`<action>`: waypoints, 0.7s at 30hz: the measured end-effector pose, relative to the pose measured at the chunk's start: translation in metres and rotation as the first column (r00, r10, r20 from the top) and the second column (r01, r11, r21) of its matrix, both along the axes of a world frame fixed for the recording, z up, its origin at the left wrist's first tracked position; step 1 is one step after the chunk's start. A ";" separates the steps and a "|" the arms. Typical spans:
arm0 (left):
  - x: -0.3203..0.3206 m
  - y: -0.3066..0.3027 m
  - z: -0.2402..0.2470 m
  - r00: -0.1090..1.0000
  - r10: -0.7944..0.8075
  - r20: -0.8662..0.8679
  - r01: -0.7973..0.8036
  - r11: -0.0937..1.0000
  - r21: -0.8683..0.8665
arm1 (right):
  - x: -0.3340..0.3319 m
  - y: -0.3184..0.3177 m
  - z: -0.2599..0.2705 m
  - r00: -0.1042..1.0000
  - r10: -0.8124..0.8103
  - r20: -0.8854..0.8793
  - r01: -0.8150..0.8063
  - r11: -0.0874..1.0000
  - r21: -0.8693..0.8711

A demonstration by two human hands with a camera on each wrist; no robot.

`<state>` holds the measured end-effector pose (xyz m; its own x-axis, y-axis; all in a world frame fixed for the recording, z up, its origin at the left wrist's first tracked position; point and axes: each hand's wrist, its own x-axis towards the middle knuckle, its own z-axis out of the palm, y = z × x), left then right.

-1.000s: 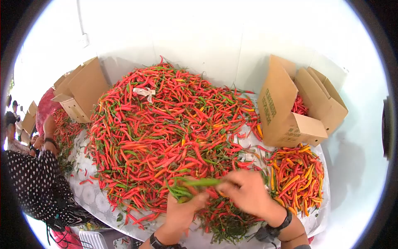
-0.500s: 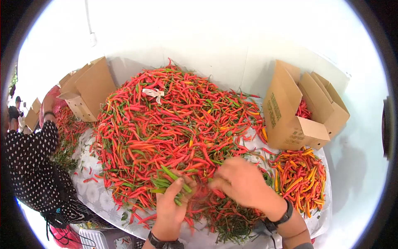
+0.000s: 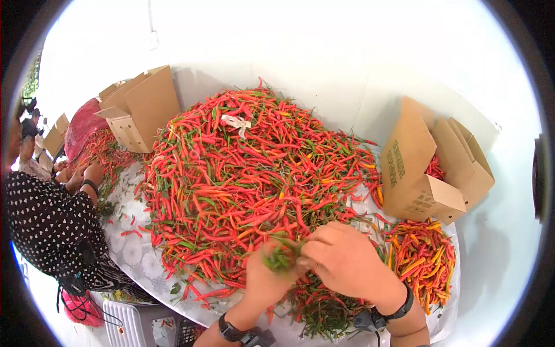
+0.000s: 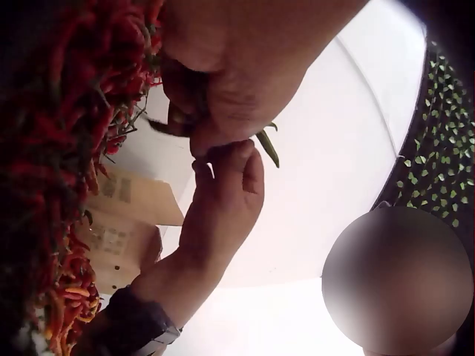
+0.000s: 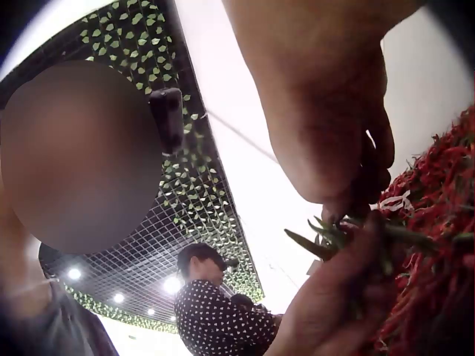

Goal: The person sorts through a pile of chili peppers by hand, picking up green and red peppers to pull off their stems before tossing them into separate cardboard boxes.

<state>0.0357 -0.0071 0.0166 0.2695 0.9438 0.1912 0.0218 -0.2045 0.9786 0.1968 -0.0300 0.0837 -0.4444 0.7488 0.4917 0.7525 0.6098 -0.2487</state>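
Observation:
My left hand (image 3: pixel 263 283) grips a small bunch of green chili peppers (image 3: pixel 278 258), blurred in the head view. Their thin green ends (image 5: pixel 300 241) stick out past its fingers in the right wrist view. My right hand (image 3: pixel 352 263) meets the left one at the bunch, its thumb and fingertips (image 4: pixel 241 152) pinched together at the peppers; its fingers partly hide what they pinch. Both hands are above the near edge of a large heap of mostly red chili peppers (image 3: pixel 231 191). Just below them lies a heap of dark green stems and peppers (image 3: pixel 324 315).
A smaller pile of orange and red peppers (image 3: pixel 419 263) lies at right, before an open carton (image 3: pixel 404 165) holding red peppers. Another carton (image 3: pixel 153 107) stands at back left. A person in a dotted top (image 3: pixel 49 231) works at left. A pale crate (image 3: pixel 122 324) is below the table edge.
The right hand first held a long green pepper at the left hand's bunch, then dropped over the heap, and now is back at the bunch. The head view has turned slightly left.

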 end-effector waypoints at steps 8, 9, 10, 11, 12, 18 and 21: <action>-0.005 0.005 -0.003 0.801 0.072 0.594 0.215 0.892 -0.398 | 0.010 -0.011 -0.031 0.972 -0.160 -0.172 0.086 0.923 -0.376; -0.005 0.006 -0.003 0.772 0.090 0.630 0.229 0.884 -0.408 | 0.010 -0.014 -0.032 0.962 -0.171 -0.212 0.064 0.899 -0.434; -0.003 0.005 -0.004 0.770 0.083 0.633 0.217 0.899 -0.382 | 0.009 -0.017 -0.032 0.951 -0.182 -0.249 0.038 0.870 -0.491; -0.001 0.004 -0.004 0.768 0.079 0.635 0.203 0.911 -0.358 | 0.007 -0.020 -0.032 0.938 -0.196 -0.286 0.008 0.837 -0.548; -0.001 0.003 -0.004 0.769 0.071 0.636 0.189 0.924 -0.332 | 0.000 -0.022 -0.031 0.923 -0.199 -0.330 0.029 0.889 -0.456; -0.012 0.014 -0.010 0.634 0.221 0.741 0.498 0.616 -0.610 | -0.012 -0.025 -0.031 0.986 0.166 0.034 -0.169 0.979 0.116; -0.011 0.012 -0.003 0.682 0.258 0.685 0.309 0.746 -0.589 | -0.001 -0.022 -0.015 0.992 0.083 0.097 -0.076 0.994 -0.077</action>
<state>0.0249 0.0045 0.0140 0.3490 0.8912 -0.2896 -0.6972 0.4535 0.5552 0.1961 -0.0519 0.0689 -0.5481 0.7413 0.3875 0.7257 0.6518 -0.2204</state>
